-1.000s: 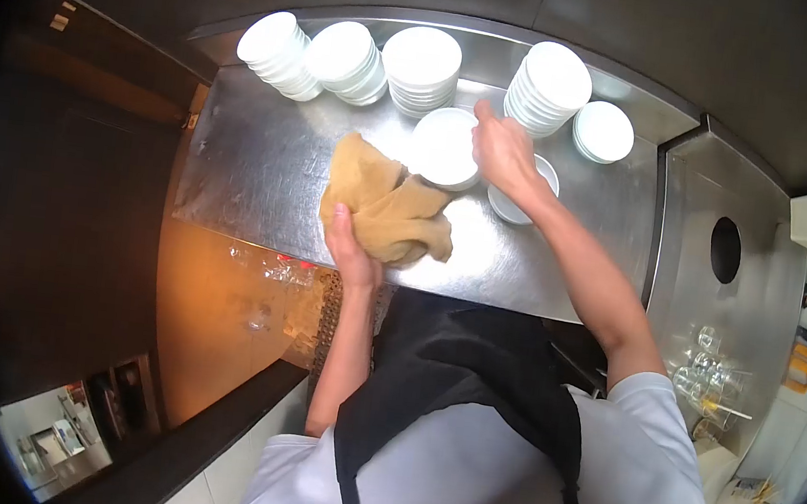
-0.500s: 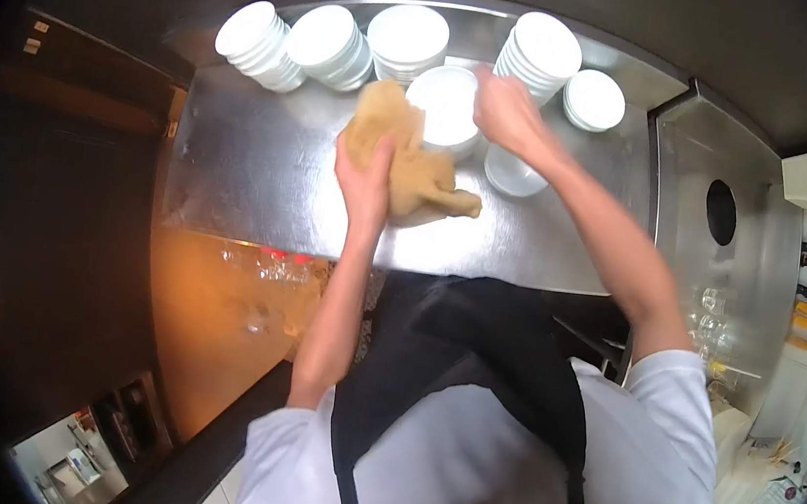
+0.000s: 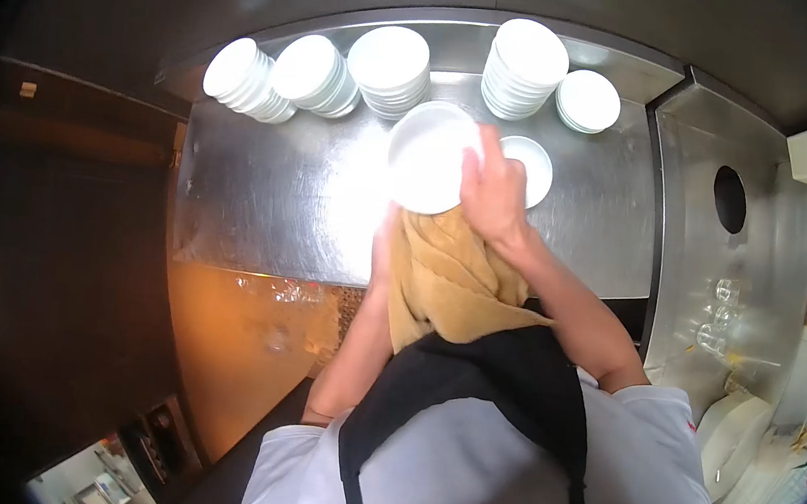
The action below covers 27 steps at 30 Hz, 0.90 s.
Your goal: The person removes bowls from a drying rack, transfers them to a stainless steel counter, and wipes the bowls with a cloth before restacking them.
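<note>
A white bowl [image 3: 426, 161] is lifted over the near half of the steel counter. My right hand [image 3: 496, 193] grips its right rim, with the thumb on the inner side. Below the bowl hangs a tan cloth [image 3: 459, 283], spread out in folds down to my apron. My left hand [image 3: 384, 245] is closed on the cloth at the bowl's lower left; most of its fingers are hidden behind cloth and bowl. Just behind my right hand, a smaller white bowl [image 3: 537, 175] rests on the counter.
Several stacks of white bowls line the back of the steel counter [image 3: 271, 199], among them a tall stack [image 3: 521, 72] and a short one [image 3: 588, 102]. To the right, a steel surface [image 3: 685, 242] has a dark round hole [image 3: 730, 200]. Knives hang on the right wall.
My right hand has taken hold of the bowl and brought it toward me. The cloth has come nearer my body and now hangs unfolded beneath the bowl.
</note>
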### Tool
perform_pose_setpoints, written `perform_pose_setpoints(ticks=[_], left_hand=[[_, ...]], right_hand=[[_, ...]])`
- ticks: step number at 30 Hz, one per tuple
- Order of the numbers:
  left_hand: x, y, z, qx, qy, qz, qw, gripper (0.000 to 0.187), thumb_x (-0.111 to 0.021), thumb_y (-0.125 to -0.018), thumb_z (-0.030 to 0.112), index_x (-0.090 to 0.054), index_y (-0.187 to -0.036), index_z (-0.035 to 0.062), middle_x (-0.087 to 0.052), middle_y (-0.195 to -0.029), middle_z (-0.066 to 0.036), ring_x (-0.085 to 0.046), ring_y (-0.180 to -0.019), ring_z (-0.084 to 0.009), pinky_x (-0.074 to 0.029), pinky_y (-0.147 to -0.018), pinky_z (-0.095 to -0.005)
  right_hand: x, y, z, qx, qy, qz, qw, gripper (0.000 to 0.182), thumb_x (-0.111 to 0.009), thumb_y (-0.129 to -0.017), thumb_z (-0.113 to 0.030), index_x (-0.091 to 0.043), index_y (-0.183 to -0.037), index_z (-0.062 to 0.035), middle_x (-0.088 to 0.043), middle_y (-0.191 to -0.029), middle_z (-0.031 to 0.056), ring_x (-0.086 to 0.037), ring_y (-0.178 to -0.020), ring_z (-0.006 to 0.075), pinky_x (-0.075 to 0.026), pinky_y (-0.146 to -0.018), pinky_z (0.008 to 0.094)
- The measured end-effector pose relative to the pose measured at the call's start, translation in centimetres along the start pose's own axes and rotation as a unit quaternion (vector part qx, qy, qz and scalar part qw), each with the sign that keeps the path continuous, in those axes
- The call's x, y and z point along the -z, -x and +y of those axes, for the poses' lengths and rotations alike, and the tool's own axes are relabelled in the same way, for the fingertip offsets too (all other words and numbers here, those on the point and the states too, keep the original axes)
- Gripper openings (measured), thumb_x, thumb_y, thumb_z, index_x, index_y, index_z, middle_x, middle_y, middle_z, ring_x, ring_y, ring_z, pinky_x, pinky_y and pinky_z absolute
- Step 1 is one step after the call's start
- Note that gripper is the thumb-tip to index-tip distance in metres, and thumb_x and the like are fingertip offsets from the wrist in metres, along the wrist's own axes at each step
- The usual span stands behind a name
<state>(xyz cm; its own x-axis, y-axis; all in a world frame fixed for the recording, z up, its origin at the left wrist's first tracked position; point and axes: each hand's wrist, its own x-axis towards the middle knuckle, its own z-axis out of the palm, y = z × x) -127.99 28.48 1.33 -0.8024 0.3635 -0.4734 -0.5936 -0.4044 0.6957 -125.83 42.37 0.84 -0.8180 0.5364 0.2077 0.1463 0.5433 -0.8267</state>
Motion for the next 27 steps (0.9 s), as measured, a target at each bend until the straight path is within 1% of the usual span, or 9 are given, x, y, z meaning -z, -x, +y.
perform_pose_setpoints(ticks=[2,4,6,7,8,11,18,24,27], left_hand=[[-0.4,0.9,0.7,-0.024,-0.051,-0.008,0.998,0.046,-0.039,-0.103,0.029,-0.044,-0.136,-0.0022,-0.053,-0.130,-0.013,-0.054,-0.114,-0.0238,-0.043,-0.099,-0.0368],[0.2,-0.5,2.7,-0.214,-0.223,-0.099,0.946,0.050,-0.047,-0.099,0.030,-0.043,-0.136,-0.0026,-0.050,-0.133,-0.018,-0.049,-0.122,-0.0273,-0.041,-0.102,-0.0393],[-1.2,-2.0,4.4,-0.336,-0.523,-0.107,0.776,0.052,-0.054,-0.093,0.030,-0.046,-0.136,0.0024,-0.045,-0.137,-0.024,-0.044,-0.127,-0.0354,-0.038,-0.106,-0.0432],[-2.1,-3.3,5.0,-0.351,-0.694,-0.114,0.618,0.052,-0.058,-0.090,0.028,-0.049,-0.135,0.0046,-0.042,-0.138,-0.026,-0.040,-0.130,-0.0392,-0.035,-0.107,-0.0449],[-1.7,-5.5,4.3,-0.363,-0.731,-0.189,0.545,0.057,-0.063,-0.085,0.028,-0.048,-0.138,0.0113,-0.038,-0.140,-0.028,-0.035,-0.132,-0.0438,-0.032,-0.109,-0.0478],[-0.2,-9.6,0.9,-0.430,-0.784,-0.204,0.398,0.064,-0.065,-0.084,0.031,-0.043,-0.141,0.0114,-0.037,-0.142,-0.027,-0.037,-0.133,-0.0414,-0.030,-0.111,-0.0490],[-1.9,-11.8,2.8,-0.275,-0.820,-0.294,0.408,0.051,-0.067,-0.079,0.033,-0.057,-0.122,0.0099,-0.066,-0.105,-0.022,-0.062,-0.103,-0.0365,-0.043,-0.094,-0.0488],[-3.2,-9.1,5.1,-0.171,-0.855,-0.304,0.384,0.055,-0.070,-0.076,0.043,-0.061,-0.118,0.0083,-0.068,-0.101,-0.020,-0.064,-0.095,-0.0366,-0.050,-0.084,-0.0442],[-1.1,-7.3,7.0,-0.209,-0.783,-0.229,0.539,0.057,-0.073,-0.076,0.044,-0.063,-0.117,0.0063,-0.068,-0.101,-0.022,-0.066,-0.097,-0.0332,-0.051,-0.085,-0.0413]], right_hand=[[2.5,-0.5,1.6,-0.038,0.020,0.044,0.998,0.024,-0.053,-0.090,-0.008,-0.055,-0.112,-0.0002,-0.063,-0.078,0.0268,-0.064,-0.074,0.0443,-0.050,-0.062,0.0480],[5.8,-0.8,3.6,-0.040,0.037,0.063,0.996,0.026,-0.052,-0.090,-0.009,-0.055,-0.114,0.0010,-0.064,-0.079,0.0267,-0.064,-0.076,0.0449,-0.050,-0.065,0.0481],[7.3,-0.3,6.5,-0.037,0.087,0.070,0.993,0.028,-0.052,-0.090,-0.011,-0.056,-0.115,0.0020,-0.064,-0.081,0.0272,-0.064,-0.077,0.0452,-0.050,-0.067,0.0487],[7.3,0.1,7.6,-0.045,0.118,0.058,0.990,0.027,-0.052,-0.090,-0.011,-0.057,-0.114,0.0007,-0.064,-0.079,0.0272,-0.064,-0.075,0.0453,-0.050,-0.068,0.0503],[7.0,0.2,8.7,-0.050,0.149,0.047,0.986,0.027,-0.053,-0.090,-0.012,-0.058,-0.114,-0.0007,-0.064,-0.077,0.0272,-0.063,-0.074,0.0454,-0.049,-0.069,0.0520],[5.7,1.0,11.1,-0.059,0.197,0.029,0.978,0.029,-0.053,-0.090,-0.013,-0.059,-0.117,-0.0030,-0.064,-0.076,0.0280,-0.063,-0.072,0.0451,-0.048,-0.070,0.0538],[4.3,1.1,11.4,-0.108,0.214,0.017,0.971,0.033,-0.052,-0.091,-0.015,-0.060,-0.122,-0.0058,-0.064,-0.077,0.0280,-0.064,-0.073,0.0446,-0.049,-0.069,0.0544],[3.7,-1.3,10.8,-0.070,0.237,0.013,0.969,0.031,-0.051,-0.095,-0.029,-0.063,-0.111,-0.0064,-0.065,-0.075,0.0262,-0.064,-0.072,0.0451,-0.049,-0.067,0.0548],[5.0,-3.5,6.6,-0.100,0.255,0.057,0.960,0.035,-0.051,-0.095,-0.036,-0.063,-0.109,-0.0062,-0.066,-0.073,0.0251,-0.065,-0.073,0.0442,-0.049,-0.067,0.0546]])
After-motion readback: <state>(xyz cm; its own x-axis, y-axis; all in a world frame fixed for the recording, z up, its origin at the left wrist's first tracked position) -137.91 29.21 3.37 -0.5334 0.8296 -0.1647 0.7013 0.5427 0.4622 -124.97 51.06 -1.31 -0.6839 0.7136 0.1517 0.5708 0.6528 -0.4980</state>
